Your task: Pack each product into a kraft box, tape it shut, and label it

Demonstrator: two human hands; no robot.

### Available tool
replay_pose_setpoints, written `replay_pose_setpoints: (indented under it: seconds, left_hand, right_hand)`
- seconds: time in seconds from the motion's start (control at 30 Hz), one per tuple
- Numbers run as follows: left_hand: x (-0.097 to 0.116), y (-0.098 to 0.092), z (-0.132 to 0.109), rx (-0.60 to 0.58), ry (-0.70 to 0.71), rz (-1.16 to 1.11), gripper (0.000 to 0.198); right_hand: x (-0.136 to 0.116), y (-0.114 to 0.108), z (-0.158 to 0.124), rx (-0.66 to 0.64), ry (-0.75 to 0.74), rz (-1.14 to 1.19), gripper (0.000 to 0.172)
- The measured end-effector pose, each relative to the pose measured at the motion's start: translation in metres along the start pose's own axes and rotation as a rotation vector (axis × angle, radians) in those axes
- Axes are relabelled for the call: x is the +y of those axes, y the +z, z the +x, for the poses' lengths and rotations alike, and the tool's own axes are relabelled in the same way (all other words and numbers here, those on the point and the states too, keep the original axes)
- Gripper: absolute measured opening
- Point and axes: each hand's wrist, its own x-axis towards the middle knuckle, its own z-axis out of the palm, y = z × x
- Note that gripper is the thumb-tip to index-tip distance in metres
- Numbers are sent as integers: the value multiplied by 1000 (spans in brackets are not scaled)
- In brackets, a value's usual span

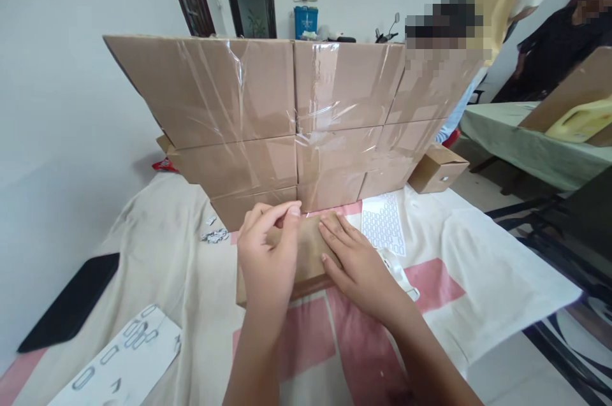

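A small brown cardboard box (310, 253) lies on the cloth-covered table in front of me. My right hand (351, 259) rests flat on its top, fingers stretched out. Above the box's left side is my left hand (270, 240), its thumb and index finger pinched together; anything between the fingertips is too small or hidden to make out. To the right of the box is a sheet of outlined oblong labels (384, 224). Part of a white strip (399, 275) shows beside my right wrist.
Stacked, taped cardboard boxes (239, 94) form a wall behind the work area. Another small box (437, 169) stands at the right. On the left lie a black flat object (71, 301), a marked white sheet (129, 355) and small scraps (216, 236). People are beyond the wall.
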Motion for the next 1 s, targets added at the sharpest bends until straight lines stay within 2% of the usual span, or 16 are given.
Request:
replay_pose_setpoints:
  seconds: [0.1,0.23,0.33,0.43,0.53,0.67,0.7,0.73,0.83,0.93,1.0]
  left_hand:
    - [-10,-6,8,-117,-61,33,18]
    - [-21,-18,19,-192,-65,51,17]
    - [-25,-29,24,-284,-57,69,15]
    - [-27,-38,26,-328,-132,93,16]
    - [-27,-42,26,-297,-202,68,25]
    - [-25,-42,25,-338,-285,19,61]
    - [-24,-41,25,-348,-295,24,62]
    - [-23,-40,25,-358,-295,42,55]
    - [-24,-38,26,-407,-274,125,13]
    - [-26,-40,26,-506,-285,167,14]
    - [-26,-42,27,-528,-256,198,15]
  right_hand:
    - [-9,-2,0,-54,69,-76,58]
    - [-10,-5,2,-121,87,-106,61]
    - [-4,-3,3,-91,58,-60,61]
    - [0,3,2,-12,61,19,60]
    - [-1,7,2,33,100,77,60]
    - [-3,8,4,24,116,118,60]
    - [-3,8,4,33,116,131,60]
    - [-3,8,4,43,115,144,60]
    - [-2,10,2,72,112,179,59]
    - [-1,13,0,108,108,203,57]
    - [0,15,-1,127,102,211,57]
